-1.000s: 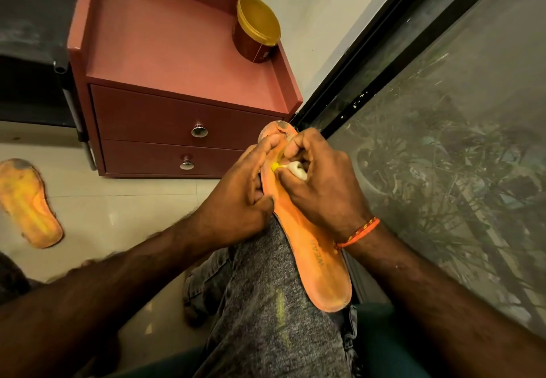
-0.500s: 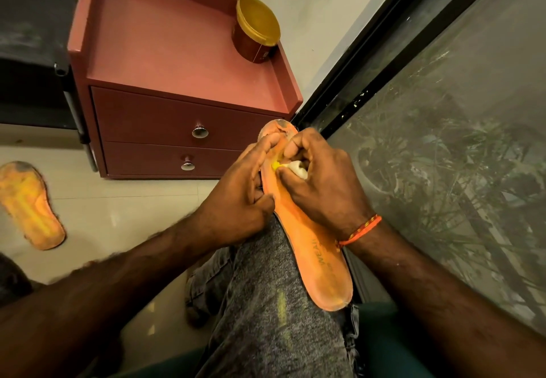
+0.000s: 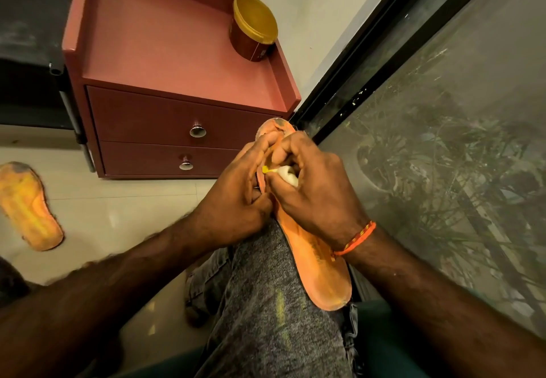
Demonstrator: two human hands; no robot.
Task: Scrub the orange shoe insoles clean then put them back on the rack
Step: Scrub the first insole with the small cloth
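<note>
An orange insole [image 3: 320,271] lies along my grey-trousered knee, toe end pointing away from me. My left hand [image 3: 236,197] grips its left edge near the front, fingers curled round it. My right hand [image 3: 313,191] holds a small white scrubbing tool with a yellow tip [image 3: 285,174] and presses it onto the insole's front part. The toe end [image 3: 273,126] looks dark and dirty. A second orange insole [image 3: 28,206] lies on the floor tiles at the far left, soiled at its top.
A reddish two-drawer cabinet [image 3: 165,117] stands ahead, with a gold-lidded jar [image 3: 254,27] on its top at the back right. A black-framed glass pane [image 3: 428,111] runs along the right. A dark piece of furniture [image 3: 26,52] is at the left.
Both hands stay on the insole; the right hand and its tool have shifted only slightly over the front part. The view has drifted a little.
</note>
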